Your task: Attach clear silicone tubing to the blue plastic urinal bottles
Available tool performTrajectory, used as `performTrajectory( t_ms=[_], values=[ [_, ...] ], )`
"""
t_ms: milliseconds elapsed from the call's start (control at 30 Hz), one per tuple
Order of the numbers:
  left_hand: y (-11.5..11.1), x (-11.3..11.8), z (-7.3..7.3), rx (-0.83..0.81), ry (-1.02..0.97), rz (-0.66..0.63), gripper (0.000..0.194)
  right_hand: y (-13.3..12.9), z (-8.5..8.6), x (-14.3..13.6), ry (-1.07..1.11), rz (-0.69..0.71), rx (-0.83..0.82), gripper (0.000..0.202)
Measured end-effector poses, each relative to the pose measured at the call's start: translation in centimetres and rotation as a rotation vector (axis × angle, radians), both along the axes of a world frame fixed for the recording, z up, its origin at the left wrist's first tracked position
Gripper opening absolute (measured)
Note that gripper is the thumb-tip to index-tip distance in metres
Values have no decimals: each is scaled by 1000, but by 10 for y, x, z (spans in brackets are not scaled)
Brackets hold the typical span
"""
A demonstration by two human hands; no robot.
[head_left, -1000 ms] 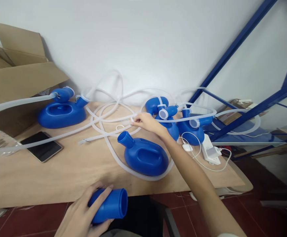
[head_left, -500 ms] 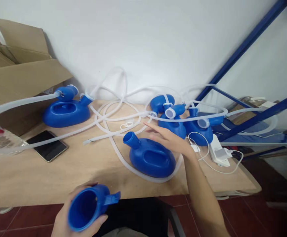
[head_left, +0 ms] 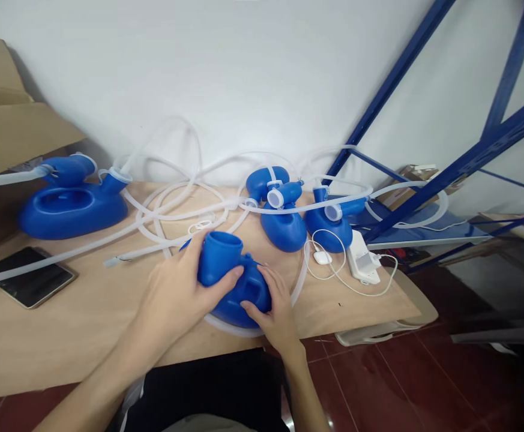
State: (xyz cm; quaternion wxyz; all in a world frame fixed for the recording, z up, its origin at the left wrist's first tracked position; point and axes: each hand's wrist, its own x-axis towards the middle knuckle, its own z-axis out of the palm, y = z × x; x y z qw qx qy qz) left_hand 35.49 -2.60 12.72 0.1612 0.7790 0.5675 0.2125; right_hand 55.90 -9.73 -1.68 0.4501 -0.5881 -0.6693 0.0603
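Observation:
My left hand (head_left: 176, 291) is closed round a blue plastic spout (head_left: 220, 264), its wide round mouth facing up. This spout is over the left part of a blue urinal bottle (head_left: 237, 309), near the bottle's neck, which is mostly hidden behind it. Whether spout and neck touch, I cannot tell. My right hand (head_left: 280, 309) grips the bottle from the right, thumb and fingers round its handle recess. A clear hose (head_left: 225, 327) curves along the table beneath the bottle.
Other blue urinal bottles with hoses stand at left (head_left: 72, 210) and right (head_left: 284, 228). Looped clear hoses (head_left: 153, 213) lie behind. A phone (head_left: 30, 277), a white power strip (head_left: 361, 261) with cables, a cardboard box (head_left: 14, 138) and a blue metal rack (head_left: 392, 78) surround the work spot.
My left hand has carried the spout up and forward, over to the bottle's neck. My right hand, open behind the bottle before, now grips its right side. The view has shifted right.

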Motion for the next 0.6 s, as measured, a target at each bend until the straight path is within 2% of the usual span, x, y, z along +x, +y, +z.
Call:
performTrajectory(
  t_ms=[100, 233, 367, 467, 600],
  values=[
    [10, 32, 19, 97, 196, 33, 77, 2, -5, 1, -14, -18, 62, 67],
    [31, 74, 31, 198, 316, -111, 38, 3, -9, 0, -41, -60, 85, 65],
    [58, 94, 24, 57, 350, -336, 36, 2, -8, -2, -53, -88, 91, 62],
    [69, 94, 16, 19, 319, -389, 42, 4, -6, -4, -35, -86, 42, 59],
    [58, 85, 1, -62, -1, -530, 41, 10, -5, -9, -52, -122, 27, 72]
  ],
)
